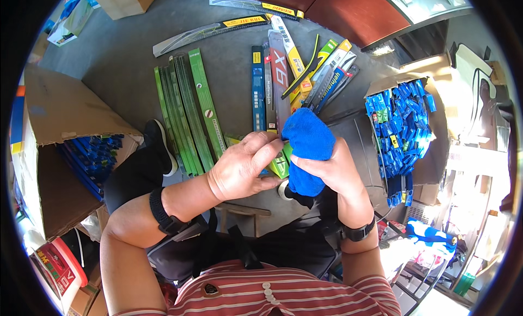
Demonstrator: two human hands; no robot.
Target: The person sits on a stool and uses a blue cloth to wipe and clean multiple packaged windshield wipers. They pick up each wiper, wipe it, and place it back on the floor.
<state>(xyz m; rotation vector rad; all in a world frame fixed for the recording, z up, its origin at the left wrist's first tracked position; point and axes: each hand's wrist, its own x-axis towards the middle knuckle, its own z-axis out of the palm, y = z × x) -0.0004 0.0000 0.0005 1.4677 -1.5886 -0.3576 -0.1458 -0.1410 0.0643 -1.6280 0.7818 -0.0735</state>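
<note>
A blue cloth point(308, 133) is bunched in my right hand point(340, 169), the thumb pressed across its front. Close beside it, my left hand point(245, 166) has its fingers curled around a green box point(280, 164), whose end shows between the hands. The tips of my left fingers meet the cloth's edge; the rest of what they grip is hidden. Beyond my hands, long wiper blade packages lie on the floor: a row of green ones point(188, 114), a blue one point(258, 87) and a grey one point(279, 70). A bare black-and-yellow wiper blade point(305, 70) rests among them.
An open carton point(71, 111) with blue packages lies at the left. Another carton point(436, 114), packed with blue packages, stands at the right. Two long packages point(210, 33) point(256, 7) lie farther off, before a red-brown cabinet point(348, 13). A small wooden stool point(242, 209) is below my hands.
</note>
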